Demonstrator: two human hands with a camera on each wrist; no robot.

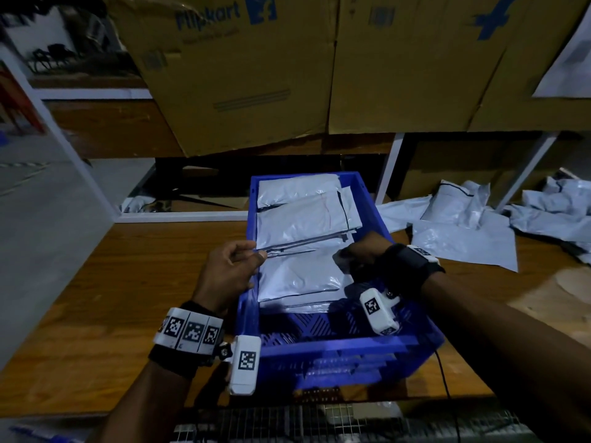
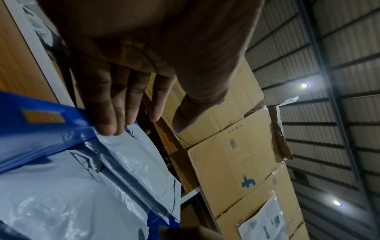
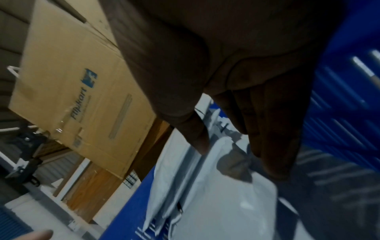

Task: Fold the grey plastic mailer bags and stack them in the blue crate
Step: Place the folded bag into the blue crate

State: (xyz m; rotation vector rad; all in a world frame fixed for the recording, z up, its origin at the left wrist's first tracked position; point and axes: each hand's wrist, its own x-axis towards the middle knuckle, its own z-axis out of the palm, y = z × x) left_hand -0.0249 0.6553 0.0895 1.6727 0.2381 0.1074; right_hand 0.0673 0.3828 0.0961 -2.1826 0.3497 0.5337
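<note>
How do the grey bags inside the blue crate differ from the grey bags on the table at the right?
The bags in the crate are folded flat and stacked; the bags on the table lie loose, crumpled and spread out. The crate walls enclose the first; the others lie on bare wood. Both are the same grey plastic.

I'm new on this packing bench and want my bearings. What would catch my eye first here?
The blue crate sits mid-table, with folded grey bags stacked inside it. Both hands work at the stack: the left hand at the crate's left rim, the right hand on a bag's right edge. Loose bags lie crumpled to the right, under big cardboard boxes.
</note>
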